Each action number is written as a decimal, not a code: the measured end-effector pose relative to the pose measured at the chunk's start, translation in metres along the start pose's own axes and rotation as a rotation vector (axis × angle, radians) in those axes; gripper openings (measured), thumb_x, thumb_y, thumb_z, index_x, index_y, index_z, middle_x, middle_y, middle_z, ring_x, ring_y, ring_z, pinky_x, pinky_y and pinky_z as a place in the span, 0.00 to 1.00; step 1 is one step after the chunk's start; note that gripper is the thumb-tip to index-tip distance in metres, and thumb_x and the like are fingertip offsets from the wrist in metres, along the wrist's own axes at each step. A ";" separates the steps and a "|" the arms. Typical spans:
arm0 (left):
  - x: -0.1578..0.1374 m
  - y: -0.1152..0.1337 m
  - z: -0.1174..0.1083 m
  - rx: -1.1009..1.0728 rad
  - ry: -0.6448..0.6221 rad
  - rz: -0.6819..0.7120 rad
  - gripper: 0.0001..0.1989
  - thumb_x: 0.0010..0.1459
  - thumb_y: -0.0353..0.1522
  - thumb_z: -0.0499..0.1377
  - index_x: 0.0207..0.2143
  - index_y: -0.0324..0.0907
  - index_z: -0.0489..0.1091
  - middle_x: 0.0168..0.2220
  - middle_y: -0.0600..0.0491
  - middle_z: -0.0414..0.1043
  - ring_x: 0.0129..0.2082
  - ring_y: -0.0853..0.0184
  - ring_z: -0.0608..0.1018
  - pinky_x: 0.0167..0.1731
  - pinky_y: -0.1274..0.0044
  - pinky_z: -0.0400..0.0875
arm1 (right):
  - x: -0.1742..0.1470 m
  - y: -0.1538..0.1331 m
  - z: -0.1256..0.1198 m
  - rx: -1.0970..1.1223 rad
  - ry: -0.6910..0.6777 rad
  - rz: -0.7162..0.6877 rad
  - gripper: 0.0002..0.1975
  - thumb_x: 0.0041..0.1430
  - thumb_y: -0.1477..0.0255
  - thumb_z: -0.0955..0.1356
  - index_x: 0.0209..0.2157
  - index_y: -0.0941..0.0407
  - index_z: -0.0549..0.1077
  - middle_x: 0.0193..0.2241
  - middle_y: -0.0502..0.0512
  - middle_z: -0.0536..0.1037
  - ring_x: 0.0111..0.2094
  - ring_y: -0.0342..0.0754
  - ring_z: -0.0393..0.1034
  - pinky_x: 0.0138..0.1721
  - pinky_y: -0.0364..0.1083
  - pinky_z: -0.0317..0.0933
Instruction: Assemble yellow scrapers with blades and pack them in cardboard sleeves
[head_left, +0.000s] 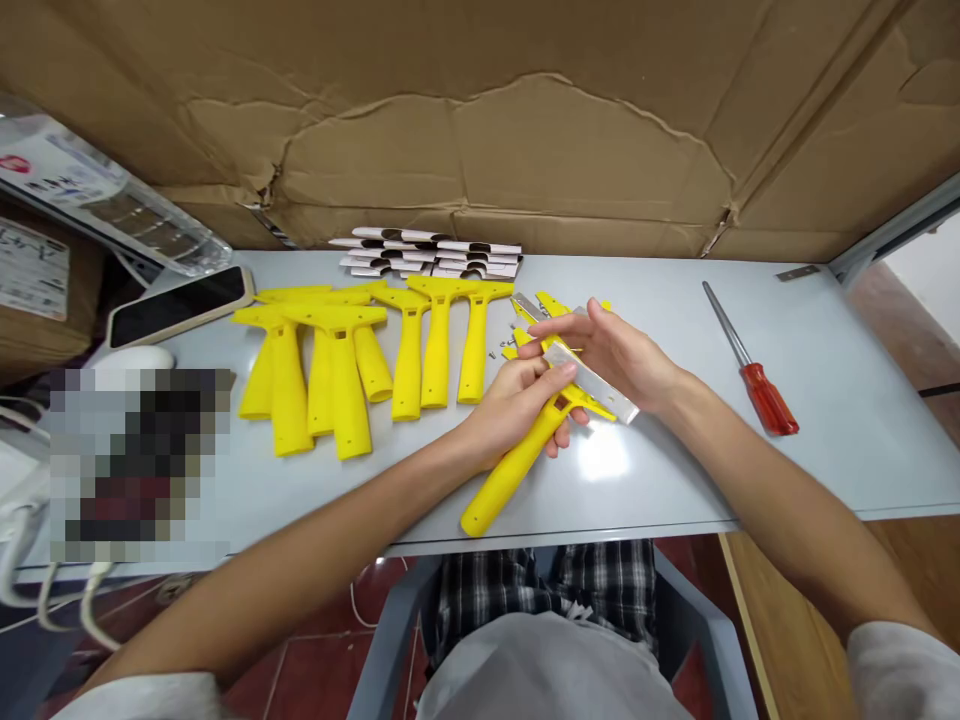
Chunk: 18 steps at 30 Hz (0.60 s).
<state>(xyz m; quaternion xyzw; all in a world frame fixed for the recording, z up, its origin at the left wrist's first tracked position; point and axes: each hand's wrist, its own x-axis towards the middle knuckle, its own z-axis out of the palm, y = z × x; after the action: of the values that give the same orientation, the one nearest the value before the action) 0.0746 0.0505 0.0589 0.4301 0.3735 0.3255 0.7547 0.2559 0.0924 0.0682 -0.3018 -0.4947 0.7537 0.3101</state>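
My left hand (514, 400) is closed around a yellow scraper (506, 485), near where its handle meets the wide head. The thumb presses on a flat metal blade (596, 385) lying along that head. My right hand (626, 355) is just behind the blade, fingers stretched to the left and thumb raised. Whether its palm touches the blade is hidden. Partly covered by my hands, more yellow pieces (553, 303) and metal strips (529, 308) lie on the table, with small screws (493, 355) to their left.
Several yellow scraper handles (352, 390) lie left of my hands, before folded card sleeves (435, 252). A red-handled screwdriver (769, 398) is at right; a small metal plate (797, 272) lies behind it. A phone (180, 305) and plastic bottle (112, 190) are at left. Cardboard (495, 120) lines the back.
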 end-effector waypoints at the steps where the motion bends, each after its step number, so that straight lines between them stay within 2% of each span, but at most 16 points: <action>1: 0.000 0.001 0.000 0.017 0.050 0.022 0.23 0.61 0.52 0.68 0.36 0.42 0.69 0.24 0.51 0.78 0.16 0.68 0.76 0.14 0.79 0.71 | -0.002 -0.001 -0.002 -0.020 0.012 -0.018 0.34 0.64 0.41 0.69 0.55 0.55 0.78 0.56 0.62 0.79 0.52 0.53 0.78 0.44 0.51 0.77; 4: 0.001 0.001 -0.001 0.017 0.240 0.124 0.23 0.62 0.52 0.68 0.38 0.42 0.70 0.23 0.54 0.75 0.18 0.68 0.77 0.16 0.78 0.72 | -0.010 -0.003 -0.011 -0.141 0.096 -0.065 0.30 0.62 0.47 0.74 0.56 0.54 0.78 0.54 0.60 0.80 0.50 0.51 0.79 0.47 0.51 0.77; 7: 0.003 -0.004 -0.002 0.016 0.356 0.183 0.23 0.63 0.52 0.67 0.41 0.43 0.70 0.22 0.57 0.73 0.17 0.69 0.76 0.15 0.78 0.71 | -0.018 -0.005 -0.017 -0.294 0.165 -0.053 0.29 0.57 0.53 0.79 0.53 0.57 0.80 0.43 0.58 0.82 0.40 0.47 0.81 0.44 0.49 0.78; 11: 0.005 -0.011 -0.002 0.001 0.419 0.223 0.24 0.61 0.52 0.69 0.43 0.43 0.69 0.26 0.57 0.74 0.17 0.71 0.75 0.15 0.79 0.72 | -0.021 -0.001 -0.015 -0.345 0.241 -0.019 0.29 0.51 0.55 0.82 0.46 0.62 0.81 0.26 0.54 0.78 0.25 0.42 0.74 0.31 0.45 0.74; 15: 0.004 -0.012 0.001 -0.015 0.449 0.279 0.27 0.59 0.51 0.72 0.46 0.43 0.69 0.33 0.55 0.77 0.21 0.70 0.79 0.17 0.78 0.76 | -0.020 0.007 -0.009 -0.297 0.326 -0.053 0.29 0.50 0.54 0.82 0.44 0.62 0.81 0.24 0.53 0.77 0.23 0.42 0.72 0.26 0.43 0.71; 18: 0.001 -0.010 0.005 -0.024 0.441 0.268 0.26 0.57 0.50 0.73 0.44 0.42 0.70 0.32 0.54 0.77 0.21 0.70 0.79 0.16 0.80 0.73 | -0.022 0.010 -0.006 -0.273 0.352 -0.054 0.30 0.52 0.53 0.81 0.46 0.62 0.81 0.23 0.53 0.77 0.23 0.42 0.72 0.25 0.42 0.71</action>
<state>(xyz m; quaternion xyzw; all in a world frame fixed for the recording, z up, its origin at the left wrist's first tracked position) 0.0805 0.0454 0.0518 0.3855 0.4646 0.5129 0.6102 0.2723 0.0753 0.0602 -0.4545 -0.5385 0.6068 0.3678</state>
